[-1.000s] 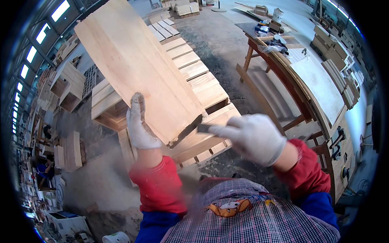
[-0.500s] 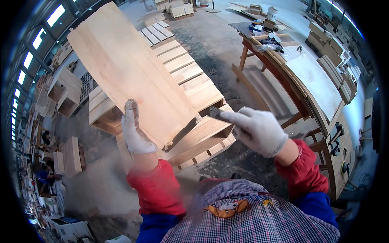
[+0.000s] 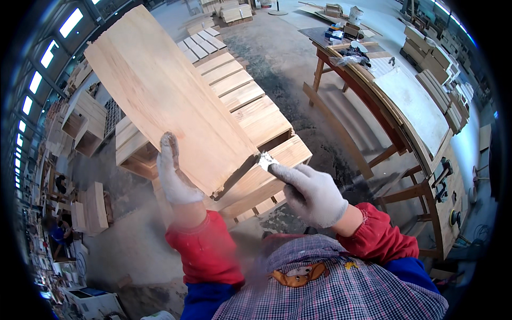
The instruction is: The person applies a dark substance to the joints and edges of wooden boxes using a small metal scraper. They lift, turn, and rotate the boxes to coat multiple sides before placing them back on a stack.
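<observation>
A long pale wooden panel [image 3: 170, 96] slants up and away in front of me, with a dark, ragged near end. My left hand [image 3: 177, 178], in a white glove, grips its left side near that end, thumb lying on the face. My right hand [image 3: 316, 196], also gloved, is closed round a small flat scraper [image 3: 266, 160]. The scraper's tip shines white and sits at the panel's near right corner; whether it touches the wood I cannot tell. Beneath the panel, wooden boxes [image 3: 258, 118] stand in a row.
To the right is a long wooden workbench [image 3: 408, 98] with a pale top, bags and small items on it. More wooden boxes [image 3: 85, 120] stand on the floor at left. Stacked boards [image 3: 234, 13] lie at the back. Another person [image 3: 60, 232] is at far left.
My right hand has come left and a little nearer to me, bringing the scraper to the panel's corner. The panel and my left hand have shifted slightly left.
</observation>
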Available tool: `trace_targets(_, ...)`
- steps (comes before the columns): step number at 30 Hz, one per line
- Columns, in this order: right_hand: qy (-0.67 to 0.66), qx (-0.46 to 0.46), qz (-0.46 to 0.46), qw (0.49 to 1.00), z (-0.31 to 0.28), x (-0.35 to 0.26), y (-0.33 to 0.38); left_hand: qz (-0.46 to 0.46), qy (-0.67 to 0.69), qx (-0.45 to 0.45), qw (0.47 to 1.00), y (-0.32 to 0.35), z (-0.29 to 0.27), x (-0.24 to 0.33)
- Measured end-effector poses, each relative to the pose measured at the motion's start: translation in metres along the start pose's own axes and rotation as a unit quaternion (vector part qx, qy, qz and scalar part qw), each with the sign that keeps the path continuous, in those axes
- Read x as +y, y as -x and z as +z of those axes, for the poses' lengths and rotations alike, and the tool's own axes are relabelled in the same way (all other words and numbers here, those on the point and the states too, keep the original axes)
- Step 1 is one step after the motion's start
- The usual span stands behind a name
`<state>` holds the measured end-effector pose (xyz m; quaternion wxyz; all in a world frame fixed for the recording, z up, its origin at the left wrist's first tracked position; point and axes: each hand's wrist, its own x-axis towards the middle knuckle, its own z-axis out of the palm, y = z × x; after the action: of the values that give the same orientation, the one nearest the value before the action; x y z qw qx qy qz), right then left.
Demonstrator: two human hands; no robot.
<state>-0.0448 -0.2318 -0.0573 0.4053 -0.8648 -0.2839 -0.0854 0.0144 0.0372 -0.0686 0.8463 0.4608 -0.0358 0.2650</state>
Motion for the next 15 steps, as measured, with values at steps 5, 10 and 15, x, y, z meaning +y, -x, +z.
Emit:
trace_targets(5, -0.013, 0.022, -0.030, 0.999, 0.016, 0.022, -0.004, 0.003, -0.003, 0.002, 1.000, -0.003, 0.003, -0.003)
trace_targets(10, -0.023, 0.028, -0.021, 0.999, 0.005, 0.017, -0.003, 0.020, -0.008, 0.006, 1.000, -0.004, -0.005, -0.007)
trace_targets(15, -0.037, 0.037, -0.025, 0.998, 0.022, 0.033, -0.001, 0.008, -0.022, 0.022, 0.999, -0.002, 0.004, -0.002)
